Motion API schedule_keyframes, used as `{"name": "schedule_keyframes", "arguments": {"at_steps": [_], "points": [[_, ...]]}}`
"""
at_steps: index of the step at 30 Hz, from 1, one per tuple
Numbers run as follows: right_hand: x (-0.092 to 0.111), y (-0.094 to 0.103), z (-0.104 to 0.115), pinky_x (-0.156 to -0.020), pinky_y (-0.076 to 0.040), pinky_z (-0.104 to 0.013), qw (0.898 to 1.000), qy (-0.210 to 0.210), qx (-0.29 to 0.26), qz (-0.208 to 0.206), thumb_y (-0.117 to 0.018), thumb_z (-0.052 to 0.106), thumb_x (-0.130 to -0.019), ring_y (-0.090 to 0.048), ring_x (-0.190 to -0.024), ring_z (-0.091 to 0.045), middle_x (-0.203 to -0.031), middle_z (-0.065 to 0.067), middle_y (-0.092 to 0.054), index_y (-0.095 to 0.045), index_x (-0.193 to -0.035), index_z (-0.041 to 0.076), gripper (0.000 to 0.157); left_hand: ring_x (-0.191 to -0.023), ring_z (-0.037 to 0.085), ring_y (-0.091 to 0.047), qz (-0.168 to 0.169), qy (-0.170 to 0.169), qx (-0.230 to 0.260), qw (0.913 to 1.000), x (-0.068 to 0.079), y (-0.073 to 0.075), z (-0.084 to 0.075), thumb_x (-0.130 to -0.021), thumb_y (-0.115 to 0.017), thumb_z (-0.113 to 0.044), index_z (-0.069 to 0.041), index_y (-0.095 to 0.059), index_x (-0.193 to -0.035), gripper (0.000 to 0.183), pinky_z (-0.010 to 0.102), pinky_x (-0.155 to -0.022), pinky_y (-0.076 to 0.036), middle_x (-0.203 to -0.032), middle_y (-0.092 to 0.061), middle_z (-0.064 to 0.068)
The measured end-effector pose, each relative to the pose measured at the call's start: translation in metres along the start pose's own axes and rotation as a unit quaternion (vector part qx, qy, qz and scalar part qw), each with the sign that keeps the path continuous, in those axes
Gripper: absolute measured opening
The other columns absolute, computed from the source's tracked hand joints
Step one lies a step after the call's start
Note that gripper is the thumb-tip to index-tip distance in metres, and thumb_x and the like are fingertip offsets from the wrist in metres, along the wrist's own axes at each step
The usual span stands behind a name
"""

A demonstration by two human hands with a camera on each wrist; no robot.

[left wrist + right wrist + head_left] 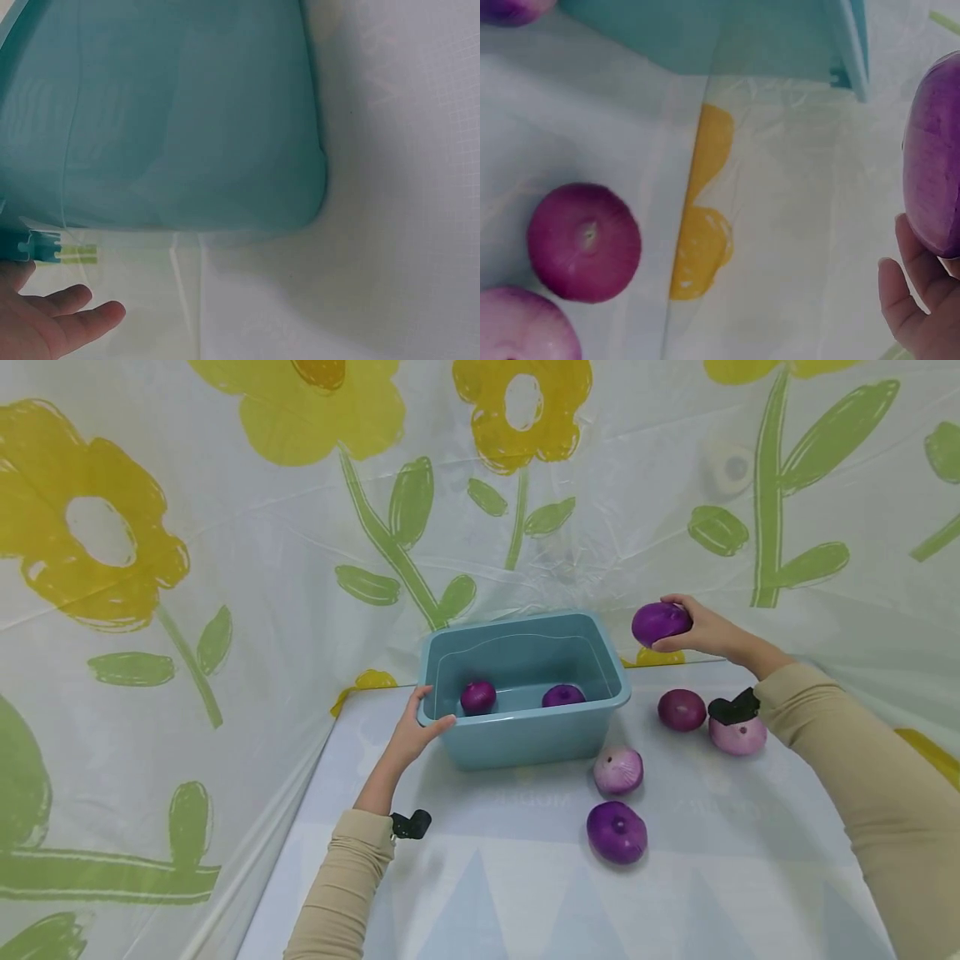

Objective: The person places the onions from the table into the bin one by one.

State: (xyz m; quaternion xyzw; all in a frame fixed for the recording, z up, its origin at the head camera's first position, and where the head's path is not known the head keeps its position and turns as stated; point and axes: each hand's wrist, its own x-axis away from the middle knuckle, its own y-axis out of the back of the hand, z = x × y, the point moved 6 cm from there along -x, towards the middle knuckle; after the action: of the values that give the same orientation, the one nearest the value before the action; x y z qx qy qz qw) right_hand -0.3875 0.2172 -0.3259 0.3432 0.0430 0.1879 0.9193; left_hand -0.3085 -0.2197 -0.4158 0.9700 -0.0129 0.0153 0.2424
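Observation:
My right hand (708, 631) grips a purple onion (656, 624) up in the air, to the right of the blue plastic bin (525, 742). In the right wrist view that onion (936, 157) shows at the right edge, with fingers (922, 262) against its underside. My left hand (408, 733) is at the bin's near left corner, thumb and forefinger touching the rim. The left wrist view shows its other fingers (86, 322) straight and spread beside the bin wall (195, 112). Inside the bin lie a dark red onion (477, 697) and a purple onion (563, 695).
A pale onion (618, 770) and a purple onion (617, 832) lie in front of the bin's right end. Farther right are a dark red onion (682, 710) and a pale onion (738, 737), partly under my right wrist. A flowered curtain (285, 543) hangs behind the white table (525, 877).

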Motion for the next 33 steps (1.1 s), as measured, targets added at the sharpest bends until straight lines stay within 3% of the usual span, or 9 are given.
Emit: {"name": "schedule_keyframes", "arguments": {"at_steps": [4,11,23,33], "points": [[-0.009,-0.002,0.016,-0.101,-0.026,-0.060,1.000,0.002,-0.006,0.007,-0.064,0.030,-0.083,-0.029,-0.125,-0.042,-0.139,-0.026,-0.025,-0.009,-0.144,0.008,0.085,-0.136,0.035,-0.019,0.002,-0.005,-0.001,1.0000,0.000,-0.001,-0.001,-0.083,-0.064,-0.038,-0.021,-0.019,-0.142,0.076,0.056,-0.102,-0.028,-0.152,-0.014,0.011],[-0.027,-0.015,0.051,-0.101,-0.032,-0.055,0.999,0.024,-0.021,0.020,-0.065,0.027,-0.083,-0.033,-0.123,-0.039,-0.139,-0.023,-0.027,-0.010,-0.143,0.009,0.084,-0.136,0.035,-0.020,0.002,-0.009,-0.004,0.9999,-0.002,0.000,-0.001,-0.085,-0.062,-0.032,-0.020,-0.020,-0.141,0.072,0.056,-0.104,-0.026,-0.151,-0.015,0.012],[-0.060,-0.066,0.100,-0.099,-0.037,-0.051,0.997,0.058,-0.002,0.058,-0.069,0.023,-0.078,-0.036,-0.123,-0.036,-0.139,-0.018,-0.031,-0.017,-0.141,0.010,0.082,-0.136,0.035,-0.020,0.001,-0.005,0.002,1.0000,-0.001,0.000,0.001,-0.083,-0.064,-0.038,-0.020,-0.020,-0.141,0.075,0.056,-0.104,-0.026,-0.151,-0.015,0.011],[-0.069,-0.097,0.125,-0.098,-0.038,-0.048,0.994,0.072,-0.019,0.078,-0.069,0.027,-0.078,-0.037,-0.122,-0.031,-0.137,-0.014,-0.034,-0.021,-0.141,0.013,0.080,-0.136,0.035,-0.021,-0.001,-0.006,-0.002,1.0000,-0.001,0.000,0.001,-0.083,-0.064,-0.038,-0.020,-0.020,-0.141,0.075,0.056,-0.104,-0.027,-0.151,-0.016,0.011]]}}
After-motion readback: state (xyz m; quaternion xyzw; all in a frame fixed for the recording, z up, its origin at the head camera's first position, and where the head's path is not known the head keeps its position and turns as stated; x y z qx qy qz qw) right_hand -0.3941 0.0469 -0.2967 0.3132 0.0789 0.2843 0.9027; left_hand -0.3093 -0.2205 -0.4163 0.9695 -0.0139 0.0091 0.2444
